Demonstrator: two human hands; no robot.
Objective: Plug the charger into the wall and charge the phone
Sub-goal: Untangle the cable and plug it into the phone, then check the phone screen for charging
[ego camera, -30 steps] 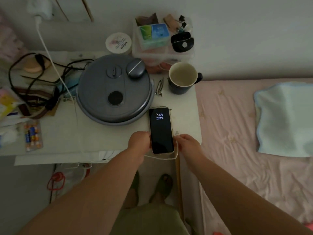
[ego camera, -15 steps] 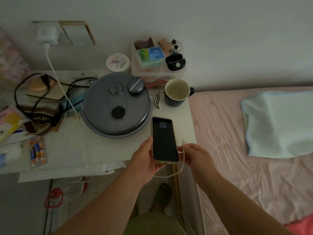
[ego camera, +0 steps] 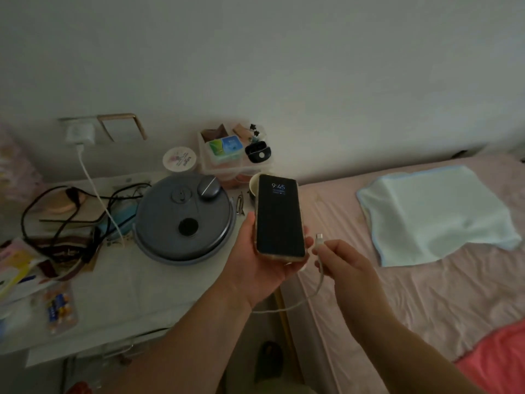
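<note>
Phone (ego camera: 279, 220) in left hand (ego camera: 262, 265), cable plug (ego camera: 318, 240) (unconnected) in right hand (ego camera: 345, 261).

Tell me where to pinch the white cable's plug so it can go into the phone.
Pinch the plug by its white housing behind the bare metal tip, from the sides, as the right hand does now. The tip points up beside the phone in the left hand; it likely needs turning toward the phone's bottom edge.

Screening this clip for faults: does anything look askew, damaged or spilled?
Nothing damaged or spilled. The table is cluttered, with tangled black cords at its left end. The charger sits in the wall; the cable plug is not yet in the phone.
</note>
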